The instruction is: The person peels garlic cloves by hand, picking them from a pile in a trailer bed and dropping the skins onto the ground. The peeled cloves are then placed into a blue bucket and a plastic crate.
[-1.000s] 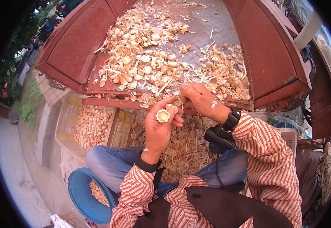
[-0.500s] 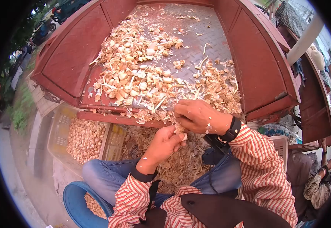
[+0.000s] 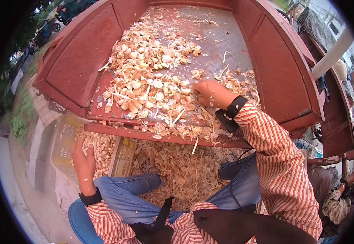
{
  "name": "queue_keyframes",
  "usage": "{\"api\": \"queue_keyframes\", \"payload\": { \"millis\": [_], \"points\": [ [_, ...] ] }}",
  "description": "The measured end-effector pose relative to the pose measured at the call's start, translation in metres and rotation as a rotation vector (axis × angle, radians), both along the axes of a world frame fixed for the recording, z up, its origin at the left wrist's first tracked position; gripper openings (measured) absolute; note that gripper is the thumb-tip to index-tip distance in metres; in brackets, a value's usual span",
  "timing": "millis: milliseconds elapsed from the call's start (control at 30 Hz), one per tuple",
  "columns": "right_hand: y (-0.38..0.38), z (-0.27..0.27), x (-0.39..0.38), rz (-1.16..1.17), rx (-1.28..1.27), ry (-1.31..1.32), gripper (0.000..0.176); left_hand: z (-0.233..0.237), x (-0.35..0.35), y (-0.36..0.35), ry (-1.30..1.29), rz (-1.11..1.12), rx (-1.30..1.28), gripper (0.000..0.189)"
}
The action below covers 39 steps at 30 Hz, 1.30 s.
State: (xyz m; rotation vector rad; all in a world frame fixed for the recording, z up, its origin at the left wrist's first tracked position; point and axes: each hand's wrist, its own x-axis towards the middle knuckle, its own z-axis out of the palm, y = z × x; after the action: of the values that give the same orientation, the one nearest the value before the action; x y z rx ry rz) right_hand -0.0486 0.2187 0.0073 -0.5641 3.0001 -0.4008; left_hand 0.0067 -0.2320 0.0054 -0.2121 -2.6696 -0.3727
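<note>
left hand (image 3: 83,156) low at the left, back of the hand up, over the pale yellow plastic crate (image 3: 61,136); fingers (image 3: 78,143) stretched out and lying close together, flat on the heap of peeled cloves (image 3: 104,146) that fills the crate; nothing seen pinched in them, palm side hidden

right hand (image 3: 207,92) well apart from the left, up on the red metal bed (image 3: 79,61), at the right edge of the garlic pile (image 3: 148,81); knuckles up, fingers curled down and in among cloves and papery skins; cannot tell whether they close on a clove, the fingertips are hidden under the hand

garlic pile: whole cloves mixed with husk and dry stems, spread from the middle of the bed's grey tread plate down to its near lip, thickest left of the right hand

black band on each wrist, red-and-white striped sleeves (image 3: 274,162), blue jeans (image 3: 124,195)

loose husks (image 3: 181,171) heaped below the bed's lip, between the knees and just right of the crate

blue basin (image 3: 75,215) partly seen at bottom left, under the left forearm

a second person's arm at the far right edge, too dim to read
</note>
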Motion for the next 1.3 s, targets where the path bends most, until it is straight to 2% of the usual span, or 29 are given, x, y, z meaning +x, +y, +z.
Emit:
{"api": "queue_keyframes", "payload": {
  "millis": [33, 67, 133, 267, 300, 367, 467, 533, 600, 667, 733, 833, 900, 967, 1033, 1067, 1133, 1167, 1200, 1267, 1300],
  "points": [
    [-0.002, 0.003, 0.007, -0.036, -0.082, -0.029, 0.01, 0.016, -0.002, 0.027, -0.06, -0.098, 0.196, 0.03],
    [-0.002, 0.0, 0.015, -0.074, -0.274, -0.101, 0.01, 0.035, -0.006, 0.071, -0.122, -0.194, 0.395, 0.029],
    [0.003, -0.005, 0.03, -0.154, -0.655, -0.23, 0.009, 0.041, -0.018, 0.134, -0.22, -0.399, 0.492, 0.028],
    [-0.001, -0.003, 0.055, -0.201, -0.975, -0.294, 0.015, 0.016, -0.046, 0.236, -0.109, -0.675, 0.316, 0.023],
    [-0.005, -0.002, 0.06, -0.2, -1.07, -0.166, 0.019, 0.016, -0.043, 0.251, -0.37, -0.669, 0.551, 0.024],
    [-0.009, 0.013, 0.069, -0.204, -0.965, -0.062, 0.019, 0.018, -0.041, 0.274, -0.898, -0.611, 0.998, 0.025],
    [-0.014, 0.015, 0.069, -0.108, -0.965, 0.077, 0.014, 0.024, -0.018, 0.277, -1.367, -0.622, 1.681, 0.025],
    [-0.011, 0.013, 0.056, -0.118, -0.97, 0.088, 0.014, 0.005, -0.023, 0.264, -1.279, -0.526, 1.663, 0.021],
    [-0.007, 0.008, 0.035, -0.122, -0.747, 0.14, 0.013, -0.003, -0.029, 0.245, -1.215, -0.517, 1.636, 0.023],
    [-0.002, 0.0, 0.011, -0.142, -0.517, 0.196, 0.014, 0.012, -0.023, 0.239, -1.098, -0.508, 1.46, 0.021],
    [-0.009, -0.005, -0.004, -0.069, -0.348, 0.176, 0.018, 0.027, -0.015, 0.235, -0.997, -0.524, 1.297, 0.02],
    [-0.02, -0.006, -0.013, -0.07, -0.153, 0.053, 0.023, 0.043, -0.018, 0.202, -0.789, -0.429, 1.445, 0.02],
    [-0.013, -0.012, -0.012, -0.014, -0.221, 0.079, 0.022, 0.044, -0.027, 0.157, -0.549, -0.345, 1.453, 0.016],
    [-0.003, -0.011, -0.001, 0.024, -0.367, 0.092, 0.02, 0.032, -0.04, 0.094, -0.324, -0.109, 1.178, 0.02],
    [-0.002, 0.011, 0.019, -0.037, -0.406, -0.045, 0.02, -0.011, -0.059, 0.02, -0.015, 0.09, 0.447, 0.027],
    [-0.003, 0.017, 0.028, -0.067, -0.428, -0.114, 0.02, -0.005, -0.054, 0.028, -0.048, 0.055, 0.439, 0.03],
    [-0.009, 0.01, 0.038, 0.012, -0.432, 0.023, 0.022, 0.024, -0.031, 0.068, -0.104, -0.008, 0.426, 0.035],
    [-0.015, 0.006, 0.043, 0.071, -0.43, 0.072, 0.023, 0.033, -0.019, 0.108, -0.199, -0.144, 0.64, 0.036],
    [-0.021, 0.005, 0.05, 0.131, -0.427, 0.122, 0.023, 0.03, -0.01, 0.141, -0.266, -0.305, 0.713, 0.038],
    [-0.037, 0.013, 0.066, 0.14, -0.343, 0.104, 0.035, 0.025, 0.011, 0.2, -0.383, -0.54, 0.698, 0.04],
    [-0.044, 0.021, 0.073, 0.117, -0.308, 0.06, 0.04, 0.021, 0.016, 0.222, -0.461, -0.563, 0.737, 0.036]
  ]
}}
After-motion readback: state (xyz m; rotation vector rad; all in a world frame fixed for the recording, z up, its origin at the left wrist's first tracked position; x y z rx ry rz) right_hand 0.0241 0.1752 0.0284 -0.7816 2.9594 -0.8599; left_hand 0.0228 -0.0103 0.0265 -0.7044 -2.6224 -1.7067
